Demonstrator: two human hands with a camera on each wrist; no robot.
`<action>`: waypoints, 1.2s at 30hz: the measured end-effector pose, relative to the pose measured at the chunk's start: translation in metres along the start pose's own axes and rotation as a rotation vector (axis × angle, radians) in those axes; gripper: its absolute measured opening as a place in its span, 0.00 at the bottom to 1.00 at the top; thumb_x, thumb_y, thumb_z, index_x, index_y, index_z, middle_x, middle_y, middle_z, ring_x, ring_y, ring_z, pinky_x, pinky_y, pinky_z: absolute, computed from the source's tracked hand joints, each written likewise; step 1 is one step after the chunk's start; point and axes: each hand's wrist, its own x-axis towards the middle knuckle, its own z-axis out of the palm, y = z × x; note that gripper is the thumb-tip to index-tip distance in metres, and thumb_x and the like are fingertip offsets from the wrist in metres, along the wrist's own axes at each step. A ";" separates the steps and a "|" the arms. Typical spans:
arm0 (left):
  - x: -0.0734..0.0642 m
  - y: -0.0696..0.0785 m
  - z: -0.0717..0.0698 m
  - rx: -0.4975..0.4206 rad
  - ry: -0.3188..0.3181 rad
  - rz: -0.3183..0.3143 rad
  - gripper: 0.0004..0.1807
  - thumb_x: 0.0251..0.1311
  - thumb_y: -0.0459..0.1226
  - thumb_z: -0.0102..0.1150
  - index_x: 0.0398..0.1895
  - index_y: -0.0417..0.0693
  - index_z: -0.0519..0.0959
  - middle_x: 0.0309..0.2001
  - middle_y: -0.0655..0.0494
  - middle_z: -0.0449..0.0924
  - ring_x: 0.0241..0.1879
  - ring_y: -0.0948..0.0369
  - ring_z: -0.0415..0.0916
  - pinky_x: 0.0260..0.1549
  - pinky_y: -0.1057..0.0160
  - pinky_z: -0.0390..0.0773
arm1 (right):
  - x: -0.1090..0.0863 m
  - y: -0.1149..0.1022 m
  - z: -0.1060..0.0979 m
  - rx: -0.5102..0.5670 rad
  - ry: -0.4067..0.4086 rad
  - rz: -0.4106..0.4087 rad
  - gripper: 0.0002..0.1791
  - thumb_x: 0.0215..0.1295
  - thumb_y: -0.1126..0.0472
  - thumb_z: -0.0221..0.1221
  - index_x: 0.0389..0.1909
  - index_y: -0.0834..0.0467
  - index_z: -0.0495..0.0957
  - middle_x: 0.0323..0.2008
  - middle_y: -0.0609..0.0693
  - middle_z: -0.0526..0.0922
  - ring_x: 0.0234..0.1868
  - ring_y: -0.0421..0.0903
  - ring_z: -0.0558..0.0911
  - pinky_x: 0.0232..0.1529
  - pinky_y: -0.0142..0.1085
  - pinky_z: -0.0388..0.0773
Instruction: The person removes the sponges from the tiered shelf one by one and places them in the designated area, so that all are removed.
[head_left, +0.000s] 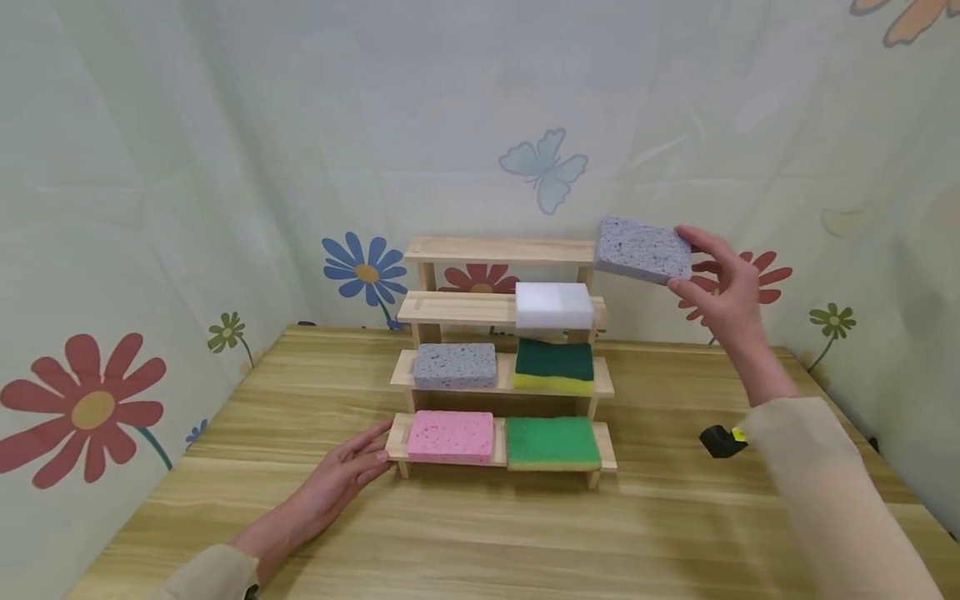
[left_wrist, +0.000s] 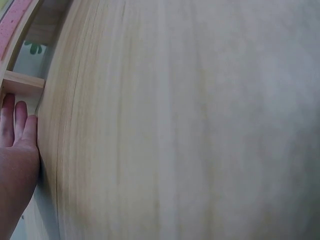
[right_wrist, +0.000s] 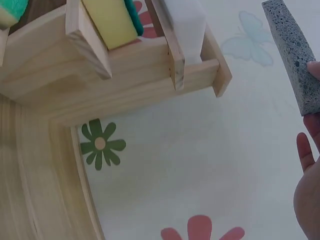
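My right hand [head_left: 723, 287] pinches a grey speckled sponge [head_left: 643, 248] by its right end, up beside the top step of a wooden tiered rack [head_left: 510, 249]. In the right wrist view the same sponge [right_wrist: 295, 57] is seen edge-on, apart from the rack. With fairly straight fingers, my left hand [head_left: 337, 479] touches the left end of the rack's lowest step. On that step lie a pink sponge [head_left: 451, 437] and a green-topped sponge [head_left: 552, 442]. One step higher are another grey sponge [head_left: 454, 365] and a dark green and yellow sponge [head_left: 554, 365]. A white sponge [head_left: 553, 305] sits above them.
The rack stands on a wood-grain table [head_left: 480, 542]. A small black and yellow object [head_left: 722, 442] lies to the right, partly behind the right sleeve [head_left: 825, 475]. Pale curtains [head_left: 420, 108] printed with flowers and a butterfly hang behind and at both sides.
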 end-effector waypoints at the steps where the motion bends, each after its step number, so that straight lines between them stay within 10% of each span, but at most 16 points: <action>1: 0.000 0.000 0.000 0.001 0.000 0.000 0.36 0.72 0.38 0.51 0.79 0.46 0.50 0.71 0.44 0.64 0.60 0.72 0.74 0.63 0.71 0.75 | -0.001 0.002 -0.003 -0.004 0.009 0.003 0.30 0.57 0.75 0.62 0.63 0.60 0.76 0.57 0.47 0.79 0.42 0.38 0.78 0.44 0.16 0.80; 15: 0.001 -0.002 -0.001 0.013 -0.013 -0.002 0.36 0.73 0.38 0.51 0.79 0.47 0.49 0.72 0.43 0.63 0.60 0.73 0.73 0.63 0.73 0.75 | -0.016 0.035 -0.031 -0.169 0.062 0.144 0.28 0.62 0.69 0.61 0.66 0.61 0.73 0.43 0.28 0.79 0.39 0.28 0.78 0.42 0.17 0.72; 25: 0.001 -0.002 -0.002 0.010 -0.011 0.003 0.36 0.72 0.38 0.51 0.79 0.47 0.50 0.71 0.44 0.64 0.60 0.72 0.73 0.63 0.73 0.75 | -0.030 0.061 -0.040 -0.266 -0.065 0.241 0.31 0.65 0.67 0.61 0.70 0.59 0.67 0.47 0.28 0.73 0.41 0.29 0.74 0.37 0.12 0.73; 36: -0.001 0.000 0.000 0.019 -0.017 0.004 0.36 0.73 0.39 0.50 0.79 0.47 0.49 0.73 0.42 0.61 0.60 0.73 0.73 0.63 0.73 0.74 | -0.048 0.084 -0.045 -0.349 -0.208 0.262 0.32 0.65 0.67 0.61 0.71 0.62 0.66 0.52 0.50 0.73 0.45 0.34 0.69 0.42 0.12 0.69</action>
